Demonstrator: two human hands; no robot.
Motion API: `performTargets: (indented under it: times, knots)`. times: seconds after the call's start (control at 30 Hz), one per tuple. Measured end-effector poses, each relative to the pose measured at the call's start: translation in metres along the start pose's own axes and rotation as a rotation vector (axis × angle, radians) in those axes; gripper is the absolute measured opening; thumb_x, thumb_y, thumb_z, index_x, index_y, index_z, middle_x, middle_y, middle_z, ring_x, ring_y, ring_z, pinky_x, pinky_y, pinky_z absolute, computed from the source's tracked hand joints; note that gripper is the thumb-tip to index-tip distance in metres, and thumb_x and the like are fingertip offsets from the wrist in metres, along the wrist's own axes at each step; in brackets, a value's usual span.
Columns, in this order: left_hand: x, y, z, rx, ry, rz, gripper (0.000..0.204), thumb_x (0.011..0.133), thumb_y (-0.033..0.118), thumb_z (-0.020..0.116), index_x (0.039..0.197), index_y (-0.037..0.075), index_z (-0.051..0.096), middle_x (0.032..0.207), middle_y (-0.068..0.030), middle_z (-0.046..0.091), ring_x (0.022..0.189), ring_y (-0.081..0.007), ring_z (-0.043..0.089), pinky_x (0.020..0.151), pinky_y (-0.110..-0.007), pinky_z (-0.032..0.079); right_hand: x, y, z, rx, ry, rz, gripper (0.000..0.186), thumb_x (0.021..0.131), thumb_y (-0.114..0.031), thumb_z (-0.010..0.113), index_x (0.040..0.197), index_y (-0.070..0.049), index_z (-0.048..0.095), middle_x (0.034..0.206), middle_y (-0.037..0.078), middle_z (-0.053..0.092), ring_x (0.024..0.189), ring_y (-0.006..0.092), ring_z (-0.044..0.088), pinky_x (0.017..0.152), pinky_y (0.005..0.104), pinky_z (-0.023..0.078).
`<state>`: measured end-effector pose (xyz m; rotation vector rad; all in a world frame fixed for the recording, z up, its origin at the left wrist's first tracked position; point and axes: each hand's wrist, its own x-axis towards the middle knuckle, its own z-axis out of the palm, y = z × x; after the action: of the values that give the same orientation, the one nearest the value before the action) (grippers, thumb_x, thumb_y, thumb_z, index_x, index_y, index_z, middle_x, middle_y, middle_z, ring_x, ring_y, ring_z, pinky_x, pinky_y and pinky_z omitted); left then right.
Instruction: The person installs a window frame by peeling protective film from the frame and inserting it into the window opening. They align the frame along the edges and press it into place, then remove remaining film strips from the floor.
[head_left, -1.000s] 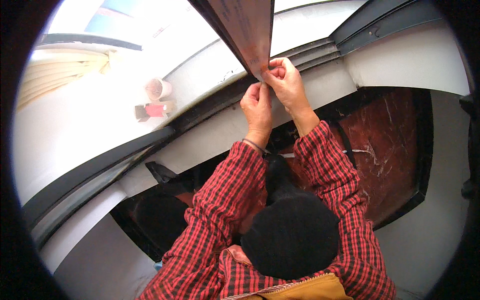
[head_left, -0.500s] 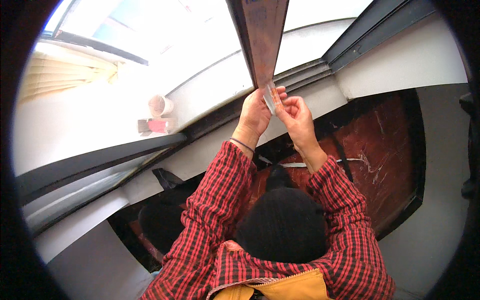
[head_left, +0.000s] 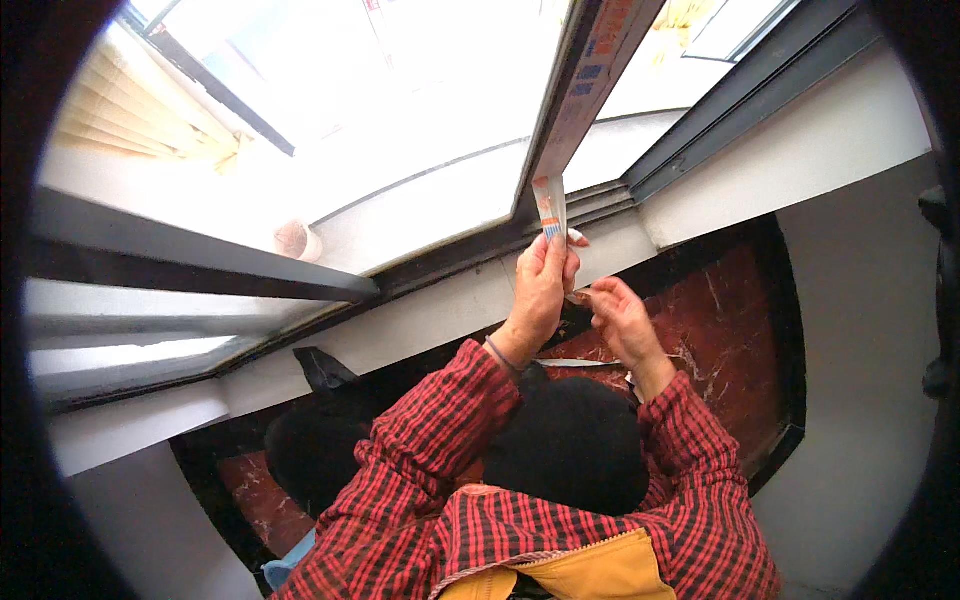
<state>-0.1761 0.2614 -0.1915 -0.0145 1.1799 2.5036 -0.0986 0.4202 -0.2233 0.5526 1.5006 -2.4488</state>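
A dark window frame bar runs down to the sill, with printed film along its face. A strip of that film hangs loose from its lower end. My left hand is closed on this strip just below the bar, its thumb upward along it. My right hand, lower and to the right, pinches the strip's lower end at its fingertips.
A dark horizontal frame piece projects on the left, near a white cup beyond the glass. Pale curtains show at the upper left. Below the white sill lies red marble flooring with a black border.
The film strip has peeled down from the bar and lengthened. My left hand has moved onto it, and my right hand has moved down and right with the strip's end.
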Motion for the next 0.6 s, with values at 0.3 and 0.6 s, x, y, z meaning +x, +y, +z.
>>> performTargets:
  times: [0.3, 0.6]
  knots:
    - [-0.047, -0.007, -0.011, 0.556, -0.193, 0.223, 0.028, 0.108, 0.027, 0.045, 0.101, 0.005, 0.06, 0.067, 0.0026, 0.045, 0.06, -0.0088, 0.043, 0.054, -0.027, 0.037, 0.059, -0.109, 0.075, -0.139, -0.199, -0.121, 0.063, 0.102, -0.058, 0.044, 0.124, 0.0, 0.058, 0.113, 0.016, 0.068, 0.095, 0.0209, 0.068, 0.087, 0.0365, 0.057]
    - [-0.041, -0.007, -0.045, 0.627, -0.508, 0.116, 0.022, 0.106, 0.02, 0.045, 0.111, 0.005, 0.059, 0.076, -0.0011, 0.054, 0.069, -0.0161, 0.052, 0.065, -0.032, 0.045, 0.018, -0.118, 0.138, -0.1, -0.044, -0.29, 0.025, 0.107, -0.029, 0.052, 0.101, -0.005, 0.056, 0.065, -0.005, 0.043, 0.052, 0.0044, 0.033, 0.048, 0.0218, 0.027]
